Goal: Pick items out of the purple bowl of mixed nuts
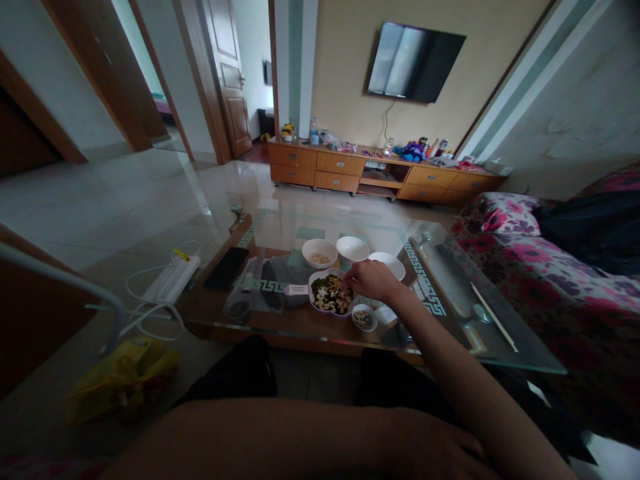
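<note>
My right hand reaches out over a white plate of mixed nuts and seeds on the glass coffee table. Its fingers are pinched together at the plate's right edge, and what they hold is too small to make out. A small dish of dark seeds sits just below the hand. Behind the plate stand a bowl with pale pieces, an empty white bowl and a third white bowl. My left arm lies across the bottom of the view, with the back of my left hand showing and its fingers hidden.
A dark phone and a grey cloth lie on the table's left part; chopsticks on its right. A power strip with white cables and a yellow bag are on the floor at left. A floral sofa stands at right.
</note>
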### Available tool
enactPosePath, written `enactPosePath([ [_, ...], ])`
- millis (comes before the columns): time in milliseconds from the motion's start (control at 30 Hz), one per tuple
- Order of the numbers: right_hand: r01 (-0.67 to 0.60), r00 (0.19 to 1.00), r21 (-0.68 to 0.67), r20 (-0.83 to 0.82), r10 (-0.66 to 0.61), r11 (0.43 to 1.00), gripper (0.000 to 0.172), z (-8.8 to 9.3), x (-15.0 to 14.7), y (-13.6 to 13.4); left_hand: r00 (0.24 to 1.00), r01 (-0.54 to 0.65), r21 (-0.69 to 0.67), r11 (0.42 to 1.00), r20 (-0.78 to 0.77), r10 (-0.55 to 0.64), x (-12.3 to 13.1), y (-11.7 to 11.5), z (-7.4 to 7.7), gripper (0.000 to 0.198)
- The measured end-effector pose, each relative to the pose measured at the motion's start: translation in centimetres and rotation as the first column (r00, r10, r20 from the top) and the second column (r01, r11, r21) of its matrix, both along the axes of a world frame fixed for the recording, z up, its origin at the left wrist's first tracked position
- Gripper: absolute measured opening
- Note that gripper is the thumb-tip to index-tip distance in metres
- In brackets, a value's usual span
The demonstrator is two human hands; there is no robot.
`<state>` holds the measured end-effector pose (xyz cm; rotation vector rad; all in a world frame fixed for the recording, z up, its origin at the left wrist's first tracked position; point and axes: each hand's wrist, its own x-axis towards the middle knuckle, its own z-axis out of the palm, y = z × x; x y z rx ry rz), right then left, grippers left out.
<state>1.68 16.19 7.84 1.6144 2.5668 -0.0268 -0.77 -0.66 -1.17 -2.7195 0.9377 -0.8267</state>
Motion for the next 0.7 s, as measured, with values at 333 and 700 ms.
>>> enactPosePath([
  [333,-0.003,1.0,0.0,-0.029,0.003,1.0,0.026,-0.2,-0.2,0.0,1.0,0.013,0.029,0.999,-0.001,-0.013,0.3,0.3,0.6,0.045],
  [700,-0.038,0.999,0.018,-0.023,0.038,0.999,0.028,-0.9,-0.4,0.3,0.992,0.004,-0.037,0.999,-0.124,-0.008,-0.2,0.2,1.2,0.04],
])
